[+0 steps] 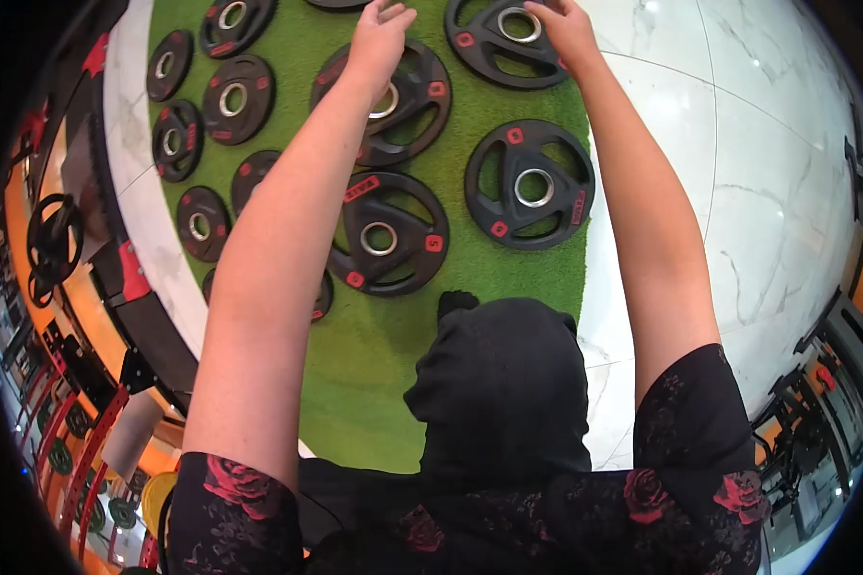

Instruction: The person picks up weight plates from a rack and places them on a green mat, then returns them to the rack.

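Observation:
My left hand [384, 40] reaches to the top edge of the view, its thumb apart from the loosely bent fingers. It overlaps a large black weight plate [434, 115] with red number patches. At the upper right, my right hand [566, 31] holds nothing that shows. Its thumb and fingers are apart, and the upper frame edge cuts off part of it. Beneath its fingers lies another black weight plate [470, 59] with a metal centre ring. Closer to me are a plate marked 5 [435, 216] and a further plate on the right [484, 177].
Several smaller plates [251, 86] lie on the left of the green turf [374, 383], some partly hidden by my left arm. White marble-look tiles [767, 172] border the turf on the right. Gym racks with red uprights [77, 479] stand at the lower left.

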Available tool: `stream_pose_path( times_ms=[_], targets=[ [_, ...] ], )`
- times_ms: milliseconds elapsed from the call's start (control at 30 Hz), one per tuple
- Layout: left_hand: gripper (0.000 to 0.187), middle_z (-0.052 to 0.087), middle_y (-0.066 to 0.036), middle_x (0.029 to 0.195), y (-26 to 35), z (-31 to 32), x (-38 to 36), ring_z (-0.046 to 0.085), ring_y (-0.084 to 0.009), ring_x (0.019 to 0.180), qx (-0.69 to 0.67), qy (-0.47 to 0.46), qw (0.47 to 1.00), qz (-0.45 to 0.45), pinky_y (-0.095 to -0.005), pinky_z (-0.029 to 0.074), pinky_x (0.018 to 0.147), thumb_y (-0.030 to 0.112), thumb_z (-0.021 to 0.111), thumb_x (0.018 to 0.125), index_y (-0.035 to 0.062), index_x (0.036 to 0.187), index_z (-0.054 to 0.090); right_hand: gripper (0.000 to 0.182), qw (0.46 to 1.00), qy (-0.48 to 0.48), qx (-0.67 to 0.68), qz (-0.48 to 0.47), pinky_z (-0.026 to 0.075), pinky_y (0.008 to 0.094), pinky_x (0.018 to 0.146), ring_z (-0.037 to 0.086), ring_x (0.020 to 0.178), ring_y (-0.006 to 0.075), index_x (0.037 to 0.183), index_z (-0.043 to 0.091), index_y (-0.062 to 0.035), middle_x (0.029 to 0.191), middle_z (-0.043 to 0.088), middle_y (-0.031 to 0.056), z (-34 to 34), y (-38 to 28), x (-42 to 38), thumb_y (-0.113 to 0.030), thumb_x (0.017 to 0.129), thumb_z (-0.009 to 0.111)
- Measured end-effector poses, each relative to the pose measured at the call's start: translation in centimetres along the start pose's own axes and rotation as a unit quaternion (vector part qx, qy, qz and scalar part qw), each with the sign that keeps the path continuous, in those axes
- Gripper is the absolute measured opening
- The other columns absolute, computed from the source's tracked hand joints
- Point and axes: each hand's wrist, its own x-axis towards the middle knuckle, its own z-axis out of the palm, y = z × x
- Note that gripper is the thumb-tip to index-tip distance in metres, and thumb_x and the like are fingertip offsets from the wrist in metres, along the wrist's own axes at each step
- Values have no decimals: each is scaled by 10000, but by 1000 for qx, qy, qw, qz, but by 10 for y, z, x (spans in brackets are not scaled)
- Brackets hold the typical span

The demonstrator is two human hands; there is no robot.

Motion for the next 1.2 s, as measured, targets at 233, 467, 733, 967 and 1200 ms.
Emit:
stream_pose_path(
  times_ms=[233, 467, 733, 967, 1200],
  targets=[
    [562, 553, -100, 1430, 16, -99, -68, 525, -238, 1294, 50, 41, 998, -18, -455, 447, 1050, 300, 611, 993, 93, 1476, 412, 421, 987, -120, -77, -78, 507, 325, 952, 636, 1143, 181, 1285, 659, -74, 1221, 687, 99, 66, 1, -16, -242, 905, 724],
    [457, 628, -58, 1310, -12, -220, -106, 590, -182, 1161, 80, 122, 989, 16, -381, 494, 903, 297, 625, 983, 104, 1383, 518, 381, 965, -205, -136, -95, 529, 297, 847, 675, 970, 156, 1242, 683, -60, 1071, 720, 98, 127, -55, -52, -225, 899, 706],
    [408, 661, -63, 1251, -13, -302, -177, 641, -189, 1071, 72, 146, 987, 2, -359, 547, 845, 243, 587, 1012, 109, 1388, 502, 326, 940, -299, -158, -35, 537, 293, 762, 682, 815, 137, 1209, 693, -57, 994, 718, 80, 207, -84, -122, -183, 909, 675],
    [438, 686, -100, 1192, 56, -423, -272, 669, -179, 1010, 91, 196, 976, -33, -331, 559, 752, 226, 600, 993, 71, 1389, 495, 360, 900, -381, -197, -81, 539, 331, 802, 681, 857, 183, 1205, 683, -39, 973, 727, 106, 306, -136, -203, -213, 890, 673],
    [486, 681, -96, 1176, 2, -559, -310, 670, -191, 997, 114, 212, 969, -64, -350, 557, 776, 247, 618, 972, 66, 1402, 480, 390, 834, -448, -301, -113, 540, 409, 866, 690, 957, 323, 1143, 682, -26, 1033, 717, 161, 455, -114, -292, -272, 845, 735]
  ],
)
